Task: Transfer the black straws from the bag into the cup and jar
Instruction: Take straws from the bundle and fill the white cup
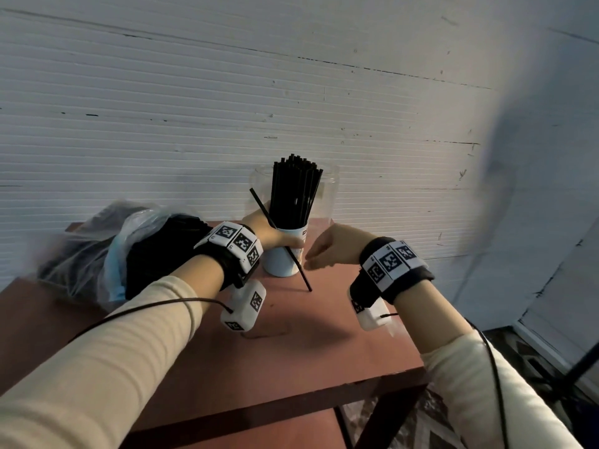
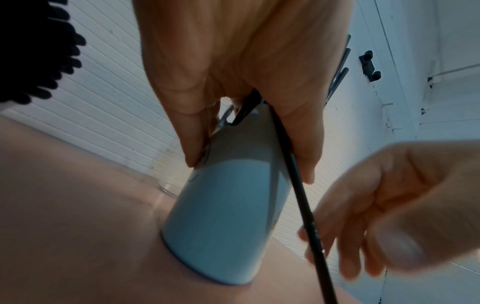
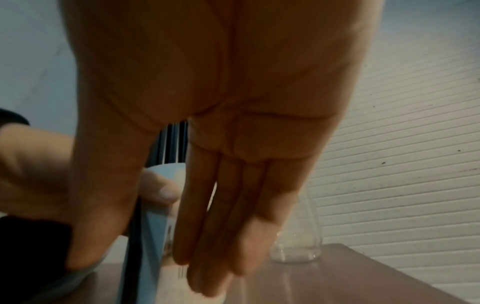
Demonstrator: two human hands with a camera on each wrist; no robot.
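Note:
A white paper cup (image 1: 280, 264) full of upright black straws (image 1: 295, 192) stands on the reddish table (image 1: 308, 345). My left hand (image 1: 282, 243) grips the cup (image 2: 221, 216); its thumb pins one loose black straw (image 1: 301, 273) slantwise against the cup wall, the straw's lower end on the table. My right hand (image 1: 309, 256) hovers just right of the cup with fingers (image 3: 221, 226) straight, holding nothing, close to that straw (image 2: 311, 226). A clear glass jar (image 1: 327, 202) stands behind the cup. The plastic bag (image 1: 81, 251) of black straws lies at the left.
A white ribbed wall runs close behind the table. The table's front edge and right corner are near my right forearm, with patterned floor below. The jar (image 3: 298, 246) looks empty at its base.

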